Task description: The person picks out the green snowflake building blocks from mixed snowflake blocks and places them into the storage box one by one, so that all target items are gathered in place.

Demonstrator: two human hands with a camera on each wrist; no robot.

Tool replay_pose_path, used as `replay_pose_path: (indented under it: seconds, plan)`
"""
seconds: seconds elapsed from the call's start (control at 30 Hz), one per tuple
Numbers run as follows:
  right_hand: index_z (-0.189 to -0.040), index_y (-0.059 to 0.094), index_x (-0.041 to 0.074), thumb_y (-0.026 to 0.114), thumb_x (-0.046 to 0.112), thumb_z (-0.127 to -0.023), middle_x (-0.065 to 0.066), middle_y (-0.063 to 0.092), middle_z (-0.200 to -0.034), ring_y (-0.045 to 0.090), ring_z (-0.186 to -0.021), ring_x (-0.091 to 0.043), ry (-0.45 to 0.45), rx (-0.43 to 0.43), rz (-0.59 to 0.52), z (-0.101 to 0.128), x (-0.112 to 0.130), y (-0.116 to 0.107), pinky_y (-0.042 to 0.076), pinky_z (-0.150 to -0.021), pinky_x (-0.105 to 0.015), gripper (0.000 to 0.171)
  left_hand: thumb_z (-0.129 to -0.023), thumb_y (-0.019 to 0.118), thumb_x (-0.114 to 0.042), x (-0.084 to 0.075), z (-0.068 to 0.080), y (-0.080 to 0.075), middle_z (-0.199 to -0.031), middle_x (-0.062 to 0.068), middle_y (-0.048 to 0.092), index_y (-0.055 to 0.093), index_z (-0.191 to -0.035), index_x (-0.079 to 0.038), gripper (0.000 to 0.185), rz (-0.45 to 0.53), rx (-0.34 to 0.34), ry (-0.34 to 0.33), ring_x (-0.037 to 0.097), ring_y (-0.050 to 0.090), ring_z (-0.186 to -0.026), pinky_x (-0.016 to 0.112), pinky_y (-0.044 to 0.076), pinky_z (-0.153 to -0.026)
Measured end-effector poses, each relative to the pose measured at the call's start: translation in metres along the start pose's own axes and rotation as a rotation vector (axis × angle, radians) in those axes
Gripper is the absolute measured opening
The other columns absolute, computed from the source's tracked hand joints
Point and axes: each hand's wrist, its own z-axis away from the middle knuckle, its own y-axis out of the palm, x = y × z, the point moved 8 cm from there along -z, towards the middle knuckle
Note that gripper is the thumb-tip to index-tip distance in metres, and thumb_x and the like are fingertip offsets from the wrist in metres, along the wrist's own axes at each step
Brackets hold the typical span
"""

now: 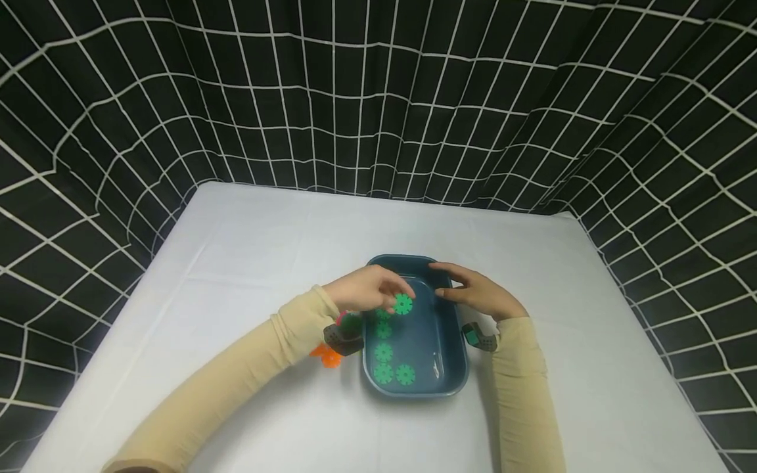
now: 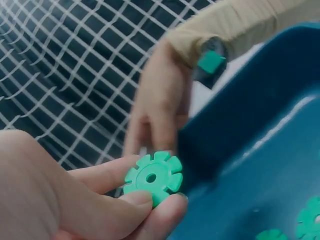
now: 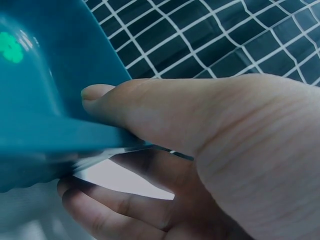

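A blue plastic tub (image 1: 422, 345) stands on the table between both forearms. Over its left half, my left hand (image 1: 368, 289) pinches a green notched disc (image 2: 159, 176) with a small centre hole between thumb and fingers. More green discs (image 1: 383, 353) lie on the tub floor along its left side and near corner; the hand partly hides some. My right hand (image 1: 481, 295) grips the tub's far right rim, its thumb (image 3: 117, 102) inside the wall and the other fingers outside beneath the edge.
Orange pieces (image 1: 330, 357) and a bit of pink (image 1: 340, 318) lie left of the tub, partly covered by the left wrist and its strap. A white cloth (image 1: 266, 230) covers the table. Black curtains with a white grid (image 1: 378, 98) surround it.
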Motion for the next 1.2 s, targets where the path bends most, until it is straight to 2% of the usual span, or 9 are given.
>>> replay_pose_path:
  seconds: [0.03, 0.2, 0.4, 0.57, 0.8, 1.1, 1.2]
  plan:
    - [-0.139, 0.044, 0.04, 0.066, 0.036, -0.089, -0.002, 0.028, -0.156, 0.02, -0.145, -0.033, -0.003, 0.0, 0.001, 0.0, 0.0, 0.0, 0.023, -0.107, -0.067, 0.055, -0.086, 0.055, 0.009, -0.001, -0.003, 0.004, -0.103, 0.004, 0.068, 0.067, -0.117, -0.01, 0.039, -0.033, 0.014, 0.007, 0.013, 0.062, -0.084, 0.024, 0.052, -0.07]
    - [-0.14, 0.044, 0.039, 0.067, 0.036, -0.088, -0.003, 0.029, -0.156, 0.021, -0.144, -0.033, -0.027, 0.002, -0.003, -0.001, 0.0, 0.0, 0.023, -0.107, -0.065, 0.056, -0.081, 0.054, 0.013, 0.003, -0.017, 0.027, -0.087, 0.003, 0.068, 0.069, -0.114, -0.008, 0.042, -0.214, 0.106, 0.028, 0.01, 0.059, -0.073, 0.019, 0.047, -0.064]
    - [-0.141, 0.044, 0.035, 0.066, 0.032, -0.089, -0.003, 0.029, -0.156, 0.02, -0.145, -0.034, -0.046, 0.011, -0.016, -0.002, 0.001, 0.001, 0.023, -0.108, -0.065, 0.056, -0.075, 0.063, 0.01, 0.01, -0.022, 0.047, -0.085, 0.0, 0.067, 0.072, -0.105, -0.011, 0.037, -0.31, 0.172, 0.004, 0.006, 0.056, -0.076, 0.018, 0.046, -0.065]
    - [-0.143, 0.043, 0.031, 0.066, 0.03, -0.09, -0.005, 0.028, -0.156, 0.02, -0.145, -0.034, -0.053, 0.009, -0.018, -0.002, 0.003, 0.0, 0.022, -0.109, -0.064, 0.057, -0.074, 0.067, 0.007, 0.01, -0.021, 0.056, -0.081, 0.0, 0.067, 0.072, -0.101, -0.011, 0.033, -0.337, 0.183, -0.013, 0.006, 0.056, -0.071, 0.018, 0.046, -0.061]
    - [-0.141, 0.044, 0.033, 0.067, 0.032, -0.089, -0.004, 0.03, -0.155, 0.021, -0.144, -0.033, -0.062, 0.013, -0.028, 0.001, 0.007, 0.0, 0.023, -0.109, -0.063, 0.056, -0.073, 0.068, 0.007, 0.007, -0.021, 0.066, -0.072, -0.001, 0.065, 0.071, -0.101, -0.009, 0.032, -0.354, 0.205, 0.033, 0.003, 0.052, -0.061, 0.016, 0.041, -0.055]
    - [-0.141, 0.044, 0.034, 0.066, 0.031, -0.09, -0.003, 0.029, -0.156, 0.021, -0.145, -0.033, -0.058, 0.013, -0.024, -0.001, 0.004, 0.0, 0.023, -0.109, -0.063, 0.055, -0.076, 0.077, -0.005, 0.008, -0.02, 0.069, -0.077, -0.004, 0.063, 0.072, -0.103, -0.014, 0.029, -0.429, 0.217, 0.04, 0.005, 0.054, -0.071, 0.017, 0.044, -0.063]
    - [-0.141, 0.044, 0.035, 0.066, 0.032, -0.09, -0.004, 0.029, -0.156, 0.021, -0.144, -0.033, -0.051, 0.012, -0.016, 0.0, 0.003, 0.0, 0.024, -0.108, -0.064, 0.056, -0.079, 0.074, -0.006, 0.002, -0.019, 0.064, -0.081, -0.003, 0.065, 0.071, -0.105, -0.012, 0.026, -0.41, 0.182, 0.099, 0.004, 0.055, -0.073, 0.017, 0.045, -0.066]
